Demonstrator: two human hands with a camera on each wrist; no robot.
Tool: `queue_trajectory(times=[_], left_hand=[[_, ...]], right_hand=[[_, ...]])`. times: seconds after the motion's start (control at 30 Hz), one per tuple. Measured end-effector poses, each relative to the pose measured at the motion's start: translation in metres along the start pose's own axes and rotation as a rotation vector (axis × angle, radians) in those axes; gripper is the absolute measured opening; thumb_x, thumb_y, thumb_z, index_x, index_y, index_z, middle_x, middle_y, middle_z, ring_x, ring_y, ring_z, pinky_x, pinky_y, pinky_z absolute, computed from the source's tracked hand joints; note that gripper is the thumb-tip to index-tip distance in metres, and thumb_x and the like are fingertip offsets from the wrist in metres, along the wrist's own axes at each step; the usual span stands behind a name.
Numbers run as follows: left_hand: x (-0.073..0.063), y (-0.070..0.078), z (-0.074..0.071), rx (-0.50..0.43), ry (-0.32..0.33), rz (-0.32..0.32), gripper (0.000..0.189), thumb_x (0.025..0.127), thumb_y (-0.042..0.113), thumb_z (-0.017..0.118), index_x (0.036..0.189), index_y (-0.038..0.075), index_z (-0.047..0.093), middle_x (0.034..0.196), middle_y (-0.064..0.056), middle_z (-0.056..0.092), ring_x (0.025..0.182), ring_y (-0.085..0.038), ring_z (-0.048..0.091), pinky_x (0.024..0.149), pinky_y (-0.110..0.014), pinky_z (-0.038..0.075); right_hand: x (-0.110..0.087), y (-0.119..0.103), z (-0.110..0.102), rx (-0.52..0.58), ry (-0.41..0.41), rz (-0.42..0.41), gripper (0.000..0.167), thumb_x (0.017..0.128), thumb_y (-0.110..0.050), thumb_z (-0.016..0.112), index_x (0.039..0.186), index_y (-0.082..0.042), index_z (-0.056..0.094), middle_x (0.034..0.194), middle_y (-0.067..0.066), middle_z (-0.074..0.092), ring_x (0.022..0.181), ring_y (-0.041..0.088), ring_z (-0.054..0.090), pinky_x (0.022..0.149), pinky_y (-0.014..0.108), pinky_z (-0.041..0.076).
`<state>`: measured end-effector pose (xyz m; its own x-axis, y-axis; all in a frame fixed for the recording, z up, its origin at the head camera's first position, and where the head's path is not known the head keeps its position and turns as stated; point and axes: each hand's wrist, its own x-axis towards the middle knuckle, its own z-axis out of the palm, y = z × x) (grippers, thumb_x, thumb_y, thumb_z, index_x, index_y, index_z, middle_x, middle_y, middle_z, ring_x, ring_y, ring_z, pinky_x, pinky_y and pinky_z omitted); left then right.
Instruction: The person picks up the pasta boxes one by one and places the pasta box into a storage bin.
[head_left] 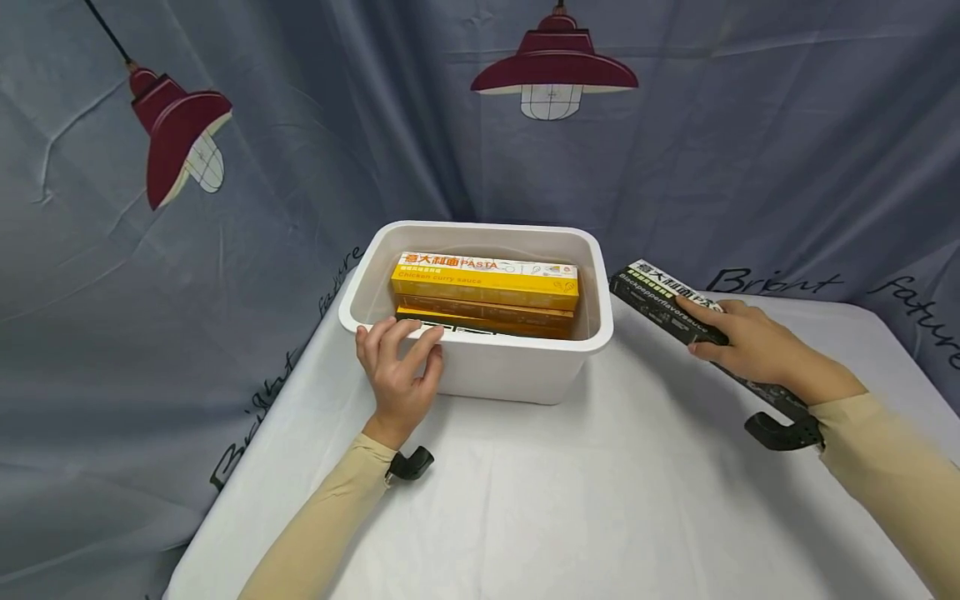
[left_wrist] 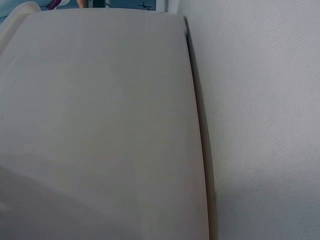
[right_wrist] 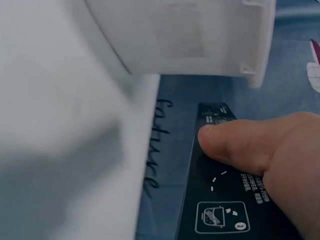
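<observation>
In the head view, my left hand holds the front rim of a white plastic bin, its fingertips hooked over the edge near the left corner. The bin's smooth wall fills much of the left wrist view. Inside lie stacked pasta boxes, topped by a yellow chicken curry sauce pasta box. To the right of the bin, my right hand grips a black pepper sauce pasta box, tilted above the table. The right wrist view shows my thumb pressed across its dark face.
A white cloth covers the table under the bin. Behind it hangs a grey-blue curtain printed with red lamps and lettering. A black wrist device sits at my right cuff, another at my left.
</observation>
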<state>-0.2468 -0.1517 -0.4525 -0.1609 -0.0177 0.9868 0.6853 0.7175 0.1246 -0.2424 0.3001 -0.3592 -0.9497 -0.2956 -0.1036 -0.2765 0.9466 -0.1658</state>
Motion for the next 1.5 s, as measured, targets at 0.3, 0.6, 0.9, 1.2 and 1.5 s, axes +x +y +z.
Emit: queue_trajectory(times=[0.3, 0.6, 0.9, 1.2, 1.5], left_hand=[[0.000, 0.000, 0.000, -0.004, -0.001, -0.002, 0.020, 0.086, 0.002, 0.068, 0.099, 0.011, 0.078, 0.105, -0.015, 0.065, 0.114, -0.036, 0.047, 0.117, -0.053, 0.015], [0.000, 0.000, 0.000, -0.004, -0.003, -0.005, 0.019, 0.085, 0.002, 0.068, 0.099, 0.011, 0.078, 0.104, -0.015, 0.065, 0.114, -0.037, 0.048, 0.121, -0.048, 0.012], [0.000, 0.000, -0.001, -0.001, -0.005, -0.002, 0.019, 0.086, 0.002, 0.068, 0.099, 0.011, 0.078, 0.104, -0.015, 0.065, 0.115, -0.036, 0.047, 0.122, -0.048, 0.011], [0.002, 0.000, 0.001, -0.010, -0.002, 0.003, 0.019, 0.085, 0.002, 0.068, 0.099, 0.011, 0.078, 0.104, -0.015, 0.065, 0.115, -0.036, 0.047, 0.122, -0.046, 0.011], [-0.001, -0.001, 0.001, -0.006, 0.023, -0.002, 0.021, 0.083, 0.001, 0.068, 0.098, 0.012, 0.079, 0.103, -0.014, 0.066, 0.113, -0.037, 0.050, 0.120, -0.050, 0.015]], right_hand=[[0.004, -0.001, -0.046, -0.004, -0.020, 0.008, 0.080, 0.100, -0.034, 0.061, 0.165, -0.022, 0.016, 0.152, 0.044, 0.026, 0.136, 0.063, 0.031, 0.097, 0.078, 0.034], [0.014, -0.016, -0.085, -0.041, -0.037, 0.006, 0.081, 0.102, -0.037, 0.060, 0.165, -0.023, 0.011, 0.153, 0.045, 0.025, 0.138, 0.063, 0.028, 0.100, 0.078, 0.031], [0.035, -0.050, -0.110, -0.051, -0.022, -0.060, 0.079, 0.102, -0.034, 0.059, 0.165, -0.024, 0.012, 0.154, 0.040, 0.028, 0.140, 0.056, 0.030, 0.104, 0.075, 0.032], [0.059, -0.096, -0.122, -0.031, -0.029, -0.107, 0.079, 0.101, -0.035, 0.059, 0.164, -0.031, 0.011, 0.158, 0.035, 0.028, 0.140, 0.054, 0.033, 0.107, 0.074, 0.032], [0.083, -0.145, -0.117, -0.015, -0.062, -0.191, 0.077, 0.100, -0.033, 0.059, 0.163, -0.034, 0.016, 0.162, 0.029, 0.027, 0.146, 0.049, 0.030, 0.113, 0.071, 0.030]])
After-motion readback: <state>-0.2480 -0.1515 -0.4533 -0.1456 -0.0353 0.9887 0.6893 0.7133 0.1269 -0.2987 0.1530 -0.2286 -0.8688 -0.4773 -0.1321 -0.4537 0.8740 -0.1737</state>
